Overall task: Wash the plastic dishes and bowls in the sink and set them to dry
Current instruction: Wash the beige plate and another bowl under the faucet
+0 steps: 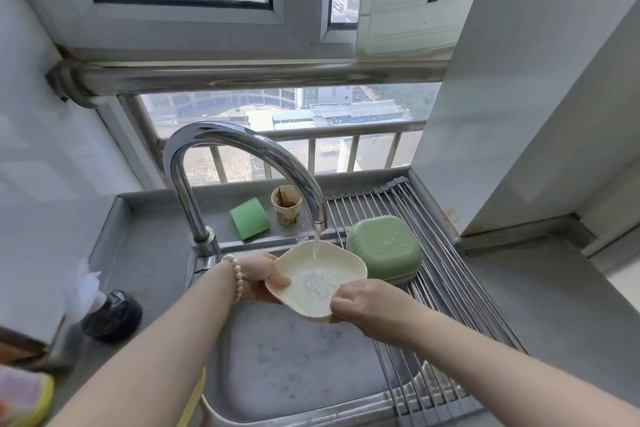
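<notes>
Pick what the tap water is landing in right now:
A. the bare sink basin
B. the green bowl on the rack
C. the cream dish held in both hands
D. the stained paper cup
C: the stream from the faucet falls into the cream dish, which the left hand and right hand grip over the sink.

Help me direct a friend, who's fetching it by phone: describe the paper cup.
Start at the chrome faucet over the sink. On the ledge behind its spout stands the paper cup, upright beside a green sponge. It alone is brown-stained inside.
</notes>
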A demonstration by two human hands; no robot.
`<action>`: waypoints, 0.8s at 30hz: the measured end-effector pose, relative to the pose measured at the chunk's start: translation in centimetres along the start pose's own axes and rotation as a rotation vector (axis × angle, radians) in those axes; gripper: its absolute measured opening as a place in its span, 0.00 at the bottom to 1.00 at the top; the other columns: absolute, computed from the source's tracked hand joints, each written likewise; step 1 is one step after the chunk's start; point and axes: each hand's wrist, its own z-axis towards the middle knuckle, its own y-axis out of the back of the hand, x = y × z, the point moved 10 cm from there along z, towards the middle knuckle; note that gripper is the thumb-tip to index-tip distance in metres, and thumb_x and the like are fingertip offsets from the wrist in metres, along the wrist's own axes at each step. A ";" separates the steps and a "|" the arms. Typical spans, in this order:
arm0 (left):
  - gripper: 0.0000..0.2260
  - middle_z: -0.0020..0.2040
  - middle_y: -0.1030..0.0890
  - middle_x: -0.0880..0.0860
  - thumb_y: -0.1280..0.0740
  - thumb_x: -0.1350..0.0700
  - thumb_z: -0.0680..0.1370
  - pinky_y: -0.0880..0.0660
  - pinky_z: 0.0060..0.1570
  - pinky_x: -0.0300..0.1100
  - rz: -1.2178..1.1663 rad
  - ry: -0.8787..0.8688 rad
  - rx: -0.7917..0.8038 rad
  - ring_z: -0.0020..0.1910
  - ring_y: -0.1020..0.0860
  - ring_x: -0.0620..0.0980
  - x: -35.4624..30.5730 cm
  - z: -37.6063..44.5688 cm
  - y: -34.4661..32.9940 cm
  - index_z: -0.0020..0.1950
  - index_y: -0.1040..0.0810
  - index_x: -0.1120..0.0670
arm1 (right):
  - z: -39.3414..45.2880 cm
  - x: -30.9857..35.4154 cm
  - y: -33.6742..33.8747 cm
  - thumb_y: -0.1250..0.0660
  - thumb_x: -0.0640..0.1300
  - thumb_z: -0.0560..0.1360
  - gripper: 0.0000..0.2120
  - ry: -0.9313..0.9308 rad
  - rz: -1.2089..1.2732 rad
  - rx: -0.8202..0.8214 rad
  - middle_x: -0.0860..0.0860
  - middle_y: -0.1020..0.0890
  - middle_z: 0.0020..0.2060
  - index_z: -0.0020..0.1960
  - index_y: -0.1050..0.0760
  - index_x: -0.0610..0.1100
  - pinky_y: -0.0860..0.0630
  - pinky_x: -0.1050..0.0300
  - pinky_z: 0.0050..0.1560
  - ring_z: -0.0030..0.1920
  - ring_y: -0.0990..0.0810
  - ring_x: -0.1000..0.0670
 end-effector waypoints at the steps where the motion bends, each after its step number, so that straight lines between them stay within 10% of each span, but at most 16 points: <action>1: 0.11 0.59 0.21 0.64 0.41 0.69 0.79 0.20 0.46 0.58 -0.043 -0.008 -0.002 0.56 0.22 0.64 -0.2 -0.4 -0.4 0.60 0.26 0.63 | -0.2 -0.2 -0.7 0.23 0.37 0.64 0.15 0.017 -0.020 0.027 0.49 0.22 0.33 0.41 0.29 0.45 0.26 0.59 0.29 0.31 0.22 0.47; 3: 0.09 0.56 0.19 0.61 0.42 0.60 0.82 0.19 0.41 0.57 -0.123 -0.021 -0.018 0.53 0.20 0.61 0.0 -1.0 -1.2 0.60 0.25 0.58 | -0.4 0.1 -1.4 0.26 0.45 0.69 0.08 0.019 -0.024 0.102 0.49 0.20 0.37 0.39 0.24 0.44 0.23 0.58 0.34 0.35 0.20 0.47; 5: 0.11 0.54 0.19 0.59 0.43 0.55 0.83 0.19 0.37 0.54 -0.197 -0.067 -0.070 0.49 0.19 0.59 0.4 -1.0 -1.6 0.62 0.27 0.55 | -0.3 -1.1 -2.9 0.44 0.64 0.76 0.29 -0.133 -0.042 0.293 0.43 0.20 0.52 0.48 0.20 0.39 0.23 0.50 0.54 0.53 0.21 0.43; 7: 0.12 0.56 0.20 0.58 0.45 0.53 0.84 0.19 0.36 0.54 -0.284 -0.145 -0.161 0.49 0.19 0.58 0.9 -0.8 -1.6 0.64 0.29 0.54 | -1.2 -2.9 -4.3 0.70 0.76 0.64 0.57 -0.404 -0.110 0.505 0.38 0.38 0.73 0.70 0.33 0.36 0.47 0.45 0.75 0.74 0.43 0.39; 9: 0.12 0.54 0.19 0.58 0.45 0.51 0.84 0.19 0.37 0.54 -0.369 -0.202 -0.223 0.48 0.19 0.57 1.7 -0.7 -2.0 0.63 0.29 0.54 | -1.4 -5.0 -4.3 0.78 0.75 0.56 0.63 -0.687 -0.118 0.520 0.39 0.55 0.77 0.77 0.55 0.36 0.63 0.46 0.75 0.76 0.61 0.40; 13: 0.14 0.58 0.19 0.55 0.46 0.47 0.83 0.20 0.45 0.57 -0.481 -0.293 -0.187 0.52 0.19 0.56 2.2 -1.1 -3.9 0.64 0.28 0.51 | 0.7 -6.3 -5.5 0.78 0.75 0.53 0.62 -0.886 -0.052 0.509 0.39 0.64 0.75 0.76 0.64 0.36 0.73 0.45 0.71 0.74 0.70 0.41; 20: 0.25 0.61 0.19 0.50 0.51 0.34 0.78 0.22 0.51 0.54 -0.716 -0.184 0.034 0.61 0.22 0.54 3.2 -1.2 -5.1 0.65 0.26 0.45 | 4.8 -3.9 -7.8 0.76 0.74 0.59 0.54 -0.709 0.224 0.412 0.50 0.66 0.76 0.78 0.65 0.46 0.70 0.45 0.73 0.74 0.72 0.48; 24: 0.25 0.62 0.20 0.52 0.45 0.36 0.78 0.26 0.55 0.51 -0.819 -0.184 0.085 0.63 0.24 0.53 2.6 -1.5 -5.8 0.67 0.26 0.48 | 5.5 -2.5 -8.5 0.62 0.64 0.79 0.34 -0.642 0.338 0.401 0.51 0.62 0.77 0.78 0.64 0.46 0.69 0.51 0.73 0.75 0.68 0.53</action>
